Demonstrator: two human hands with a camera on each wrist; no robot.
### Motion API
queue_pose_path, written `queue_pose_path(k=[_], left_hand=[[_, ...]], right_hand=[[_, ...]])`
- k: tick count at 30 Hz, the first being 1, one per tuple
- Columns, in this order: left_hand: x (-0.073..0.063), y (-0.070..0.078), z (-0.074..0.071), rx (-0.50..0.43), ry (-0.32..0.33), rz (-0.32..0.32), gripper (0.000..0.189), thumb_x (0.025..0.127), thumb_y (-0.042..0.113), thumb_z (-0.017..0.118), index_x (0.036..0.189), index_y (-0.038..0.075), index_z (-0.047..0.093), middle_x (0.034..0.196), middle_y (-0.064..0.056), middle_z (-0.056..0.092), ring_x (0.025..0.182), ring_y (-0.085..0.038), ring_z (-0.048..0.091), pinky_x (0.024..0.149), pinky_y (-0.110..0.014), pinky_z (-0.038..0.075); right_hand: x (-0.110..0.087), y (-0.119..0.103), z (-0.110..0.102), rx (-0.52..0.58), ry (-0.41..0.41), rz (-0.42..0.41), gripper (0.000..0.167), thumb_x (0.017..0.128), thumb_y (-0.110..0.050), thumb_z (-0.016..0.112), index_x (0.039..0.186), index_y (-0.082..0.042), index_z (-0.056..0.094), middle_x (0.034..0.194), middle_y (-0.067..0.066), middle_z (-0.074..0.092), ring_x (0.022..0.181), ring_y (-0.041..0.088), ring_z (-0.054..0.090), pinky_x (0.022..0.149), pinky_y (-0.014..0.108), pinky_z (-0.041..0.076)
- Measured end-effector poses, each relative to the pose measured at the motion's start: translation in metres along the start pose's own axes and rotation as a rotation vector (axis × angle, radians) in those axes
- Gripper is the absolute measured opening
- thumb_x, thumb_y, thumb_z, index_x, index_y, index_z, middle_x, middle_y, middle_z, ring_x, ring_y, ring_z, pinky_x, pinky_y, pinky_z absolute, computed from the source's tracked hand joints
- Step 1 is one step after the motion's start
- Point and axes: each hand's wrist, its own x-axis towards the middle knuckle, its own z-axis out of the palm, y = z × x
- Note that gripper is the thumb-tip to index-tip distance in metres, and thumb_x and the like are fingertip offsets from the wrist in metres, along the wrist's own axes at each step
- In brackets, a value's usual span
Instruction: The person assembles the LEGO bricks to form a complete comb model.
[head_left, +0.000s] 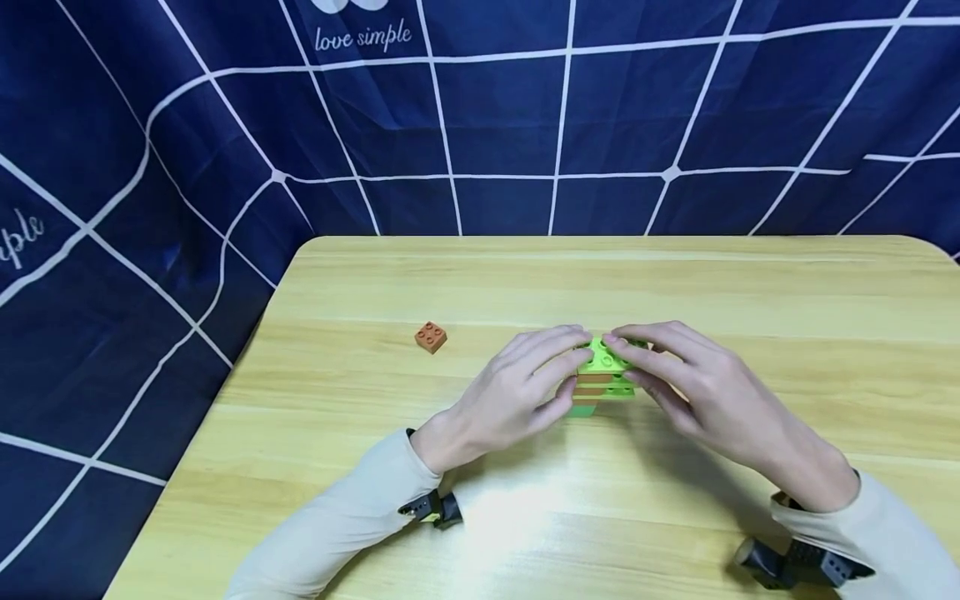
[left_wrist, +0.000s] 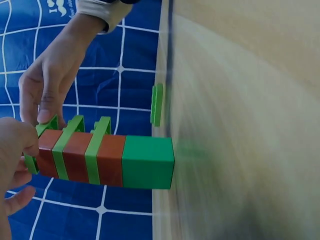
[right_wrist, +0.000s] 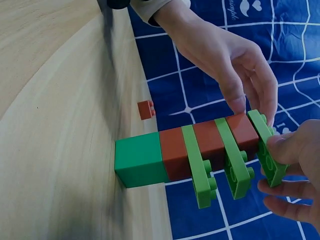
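Observation:
A tower of toy building bricks stands upright on the table, with a dark green brick at its base. Above that, reddish-brown bricks alternate with thin lime-green bricks that jut out to the right. My left hand grips the tower's upper end from the left, its thumb beside the top brown brick. From the right, my right hand pinches the overhanging end of the topmost lime-green brick, whose studs show between both hands in the head view.
A loose brown four-stud brick lies on the table, left of the tower and farther back. One loose lime-green brick rests near the table's far side, largely hidden by my right hand in the head view. Behind hangs a blue gridded cloth.

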Motion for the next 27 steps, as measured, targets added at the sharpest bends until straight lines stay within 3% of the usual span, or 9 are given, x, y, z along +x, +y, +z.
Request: queue_pose_path(k=[3, 8, 19, 27], left_hand=[[-0.0009, -0.0011, -0.0004, 0.059, -0.008, 0.045, 0.035, 0.082, 0.004, 0.065, 0.116, -0.005, 0.064, 0.122, -0.018, 0.064, 0.119, -0.026, 0.058, 0.108, -0.028, 0.041], [0.0000, 0.0013, -0.0023, 0.076, -0.013, 0.061, 0.033, 0.081, 0.003, 0.064, 0.112, -0.006, 0.066, 0.119, -0.020, 0.065, 0.117, -0.027, 0.060, 0.105, -0.027, 0.044], [0.0022, 0.0053, -0.0039, 0.065, -0.019, 0.052, 0.025, 0.080, 0.003, 0.064, 0.103, -0.005, 0.068, 0.111, -0.019, 0.068, 0.115, -0.029, 0.061, 0.106, -0.026, 0.042], [0.0033, 0.0031, -0.0028, 0.064, -0.016, 0.045, 0.020, 0.080, 0.003, 0.062, 0.098, -0.004, 0.068, 0.107, -0.018, 0.070, 0.112, -0.028, 0.063, 0.105, -0.026, 0.043]], right_hand=[[-0.0011, 0.0004, 0.0003, 0.004, -0.008, 0.009, 0.043, 0.104, -0.030, 0.041, 0.118, 0.001, 0.067, 0.111, 0.014, 0.066, 0.097, 0.027, 0.063, 0.103, 0.010, 0.037], [-0.0031, -0.0001, 0.0006, 0.019, -0.031, 0.044, 0.043, 0.104, -0.031, 0.040, 0.121, -0.001, 0.066, 0.111, 0.014, 0.066, 0.097, 0.027, 0.062, 0.103, 0.009, 0.037], [-0.0036, 0.0012, 0.0006, 0.034, -0.037, 0.052, 0.043, 0.105, -0.030, 0.039, 0.119, -0.002, 0.068, 0.111, 0.014, 0.067, 0.095, 0.027, 0.062, 0.100, 0.008, 0.039], [-0.0025, 0.0046, 0.0037, 0.041, -0.026, 0.046, 0.042, 0.104, -0.030, 0.040, 0.118, -0.002, 0.068, 0.109, 0.013, 0.067, 0.090, 0.024, 0.062, 0.092, 0.011, 0.046]])
